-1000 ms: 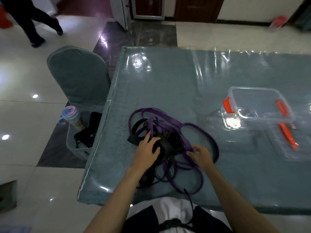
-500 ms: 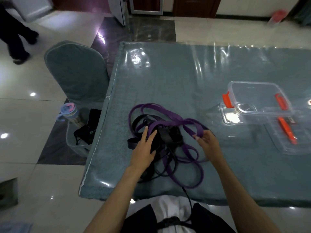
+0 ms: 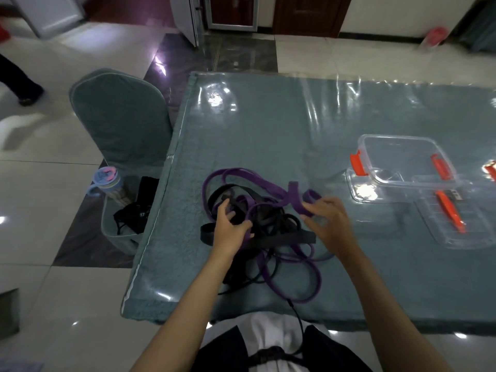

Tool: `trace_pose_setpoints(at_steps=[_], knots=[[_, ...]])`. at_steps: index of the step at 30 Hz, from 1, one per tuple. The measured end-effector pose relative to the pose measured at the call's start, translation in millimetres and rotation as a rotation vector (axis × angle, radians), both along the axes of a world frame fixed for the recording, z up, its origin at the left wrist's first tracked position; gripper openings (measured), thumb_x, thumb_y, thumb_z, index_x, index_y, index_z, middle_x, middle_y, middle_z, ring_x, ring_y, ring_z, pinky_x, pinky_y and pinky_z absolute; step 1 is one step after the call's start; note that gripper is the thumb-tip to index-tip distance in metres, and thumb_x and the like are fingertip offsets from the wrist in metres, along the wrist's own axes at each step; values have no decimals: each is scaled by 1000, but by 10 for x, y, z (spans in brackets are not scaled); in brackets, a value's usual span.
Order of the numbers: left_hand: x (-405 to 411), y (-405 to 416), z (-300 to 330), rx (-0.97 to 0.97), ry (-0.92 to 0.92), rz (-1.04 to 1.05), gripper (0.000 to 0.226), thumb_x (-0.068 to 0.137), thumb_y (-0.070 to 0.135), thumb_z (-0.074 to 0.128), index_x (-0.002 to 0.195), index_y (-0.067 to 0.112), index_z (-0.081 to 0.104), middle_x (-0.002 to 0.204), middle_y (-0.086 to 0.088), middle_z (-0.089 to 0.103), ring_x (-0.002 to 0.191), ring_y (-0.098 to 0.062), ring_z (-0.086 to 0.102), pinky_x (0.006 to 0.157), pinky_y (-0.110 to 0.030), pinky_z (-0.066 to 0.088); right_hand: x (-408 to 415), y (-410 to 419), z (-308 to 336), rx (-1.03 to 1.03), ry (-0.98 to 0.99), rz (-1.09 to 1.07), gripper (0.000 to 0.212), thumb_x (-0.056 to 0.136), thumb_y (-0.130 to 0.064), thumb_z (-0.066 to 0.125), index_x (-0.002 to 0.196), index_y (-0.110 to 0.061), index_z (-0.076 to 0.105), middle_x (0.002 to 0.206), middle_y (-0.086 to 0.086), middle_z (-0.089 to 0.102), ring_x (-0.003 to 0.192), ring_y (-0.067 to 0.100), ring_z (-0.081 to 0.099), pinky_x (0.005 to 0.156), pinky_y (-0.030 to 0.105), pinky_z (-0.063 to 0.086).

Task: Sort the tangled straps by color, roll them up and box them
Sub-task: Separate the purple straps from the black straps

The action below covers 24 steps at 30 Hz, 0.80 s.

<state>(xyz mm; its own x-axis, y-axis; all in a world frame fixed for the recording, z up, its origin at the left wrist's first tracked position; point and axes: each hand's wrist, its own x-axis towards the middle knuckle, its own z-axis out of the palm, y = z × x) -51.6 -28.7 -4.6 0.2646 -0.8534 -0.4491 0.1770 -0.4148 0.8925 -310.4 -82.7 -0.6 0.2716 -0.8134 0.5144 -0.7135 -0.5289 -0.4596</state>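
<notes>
straps (image 3: 271, 208): matt woven cloth | box (image 3: 402, 159): clear glossy plastic | table (image 3: 268, 130): fuzzy cloth under shiny film

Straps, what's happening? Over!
Left hand grips black straps. Right hand pinches purple strap. Pile tangled, box empty.

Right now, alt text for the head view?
A person's left hand grips black straps in a tangle on a teal table, while the right hand pinches a raised loop of purple strap. A clear box with orange clips and its lid sit to the right, with no straps in the box.
</notes>
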Motion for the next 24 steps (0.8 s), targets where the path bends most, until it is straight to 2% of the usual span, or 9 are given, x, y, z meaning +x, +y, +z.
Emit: trace_pose_setpoints(at_steps=[2, 5, 10, 12, 14, 16, 18, 21, 24], knots=[[-85, -14, 53, 121, 326, 66, 78, 92, 19, 82, 157, 23, 40, 138, -14, 65, 115, -30, 71, 96, -43, 62, 129, 54, -53, -27, 24, 80, 35, 75, -11, 92, 108, -7, 82, 83, 7, 76, 83, 34, 67, 80, 46, 57], [-188, -12, 86, 151, 546, 7, 84, 86, 28, 88, 155, 7, 45, 133, -18, 71, 116, -29, 72, 107, -42, 56, 319, 144, -146, 83, 100, 269, 36, 86, -15, 85, 121, -11, 79, 82, 6, 73, 70, 32, 63, 69, 44, 55], [-324, 60, 29, 87, 457, 62, 39, 93, 0, 76, 131, -1, 67, 109, -16, 80, 101, -27, 77, 93, -34, 61, 446, 345, -284, 322, 31, 381, 32, 98, -20, 66, 127, -11, 74, 108, -1, 74, 93, 19, 65, 88, 33, 54], [-293, 77, -8, 29, 386, 110, 36, 95, -5, 71, 130, 3, 67, 108, -15, 80, 97, -23, 76, 96, -36, 59, 374, 328, -307, 275, -101, 244, 30, 95, -12, 56, 117, -12, 76, 113, -3, 72, 106, 17, 64, 99, 32, 50], [-221, 96, -12, -38, 337, 85, 36, 96, -5, 69, 128, 13, 68, 107, -13, 81, 95, -20, 76, 96, -34, 59, 221, 243, -370, 242, -115, -72, 33, 87, -3, 56, 113, -10, 75, 121, 4, 69, 116, 27, 62, 106, 41, 46], [-136, 121, -20, -99, 311, 32, 37, 97, -4, 68, 126, 17, 68, 108, -13, 80, 95, -21, 76, 92, -32, 60, -12, 140, -488, 403, -50, -443, 48, 85, -2, 66, 133, -11, 67, 143, 17, 57, 133, 41, 51, 114, 49, 40], [-77, 155, -20, -143, 273, -3, 37, 98, -4, 66, 128, 18, 67, 108, -13, 80, 95, -21, 77, 87, -30, 60, -249, 97, -606, 697, -84, -641, 75, 87, -5, 74, 156, -11, 44, 159, 26, 39, 147, 44, 37, 120, 53, 34], [-31, 212, -34, -166, 240, -26, 39, 99, -6, 62, 128, 21, 67, 104, -10, 81, 90, -20, 77, 83, -27, 61, -526, 133, -748, 857, -122, -677, 83, 88, 5, 68, 162, -3, 31, 152, 32, 48, 139, 46, 48, 116, 50, 39], [-10, 266, -82, -168, 238, -17, 40, 101, -4, 60, 128, 24, 66, 101, -8, 80, 88, -19, 76, 85, -32, 63, -714, 216, -810, 898, -246, -723, 74, 86, 6, 71, 155, 0, 44, 126, 28, 68, 118, 41, 66, 100, 47, 51]])
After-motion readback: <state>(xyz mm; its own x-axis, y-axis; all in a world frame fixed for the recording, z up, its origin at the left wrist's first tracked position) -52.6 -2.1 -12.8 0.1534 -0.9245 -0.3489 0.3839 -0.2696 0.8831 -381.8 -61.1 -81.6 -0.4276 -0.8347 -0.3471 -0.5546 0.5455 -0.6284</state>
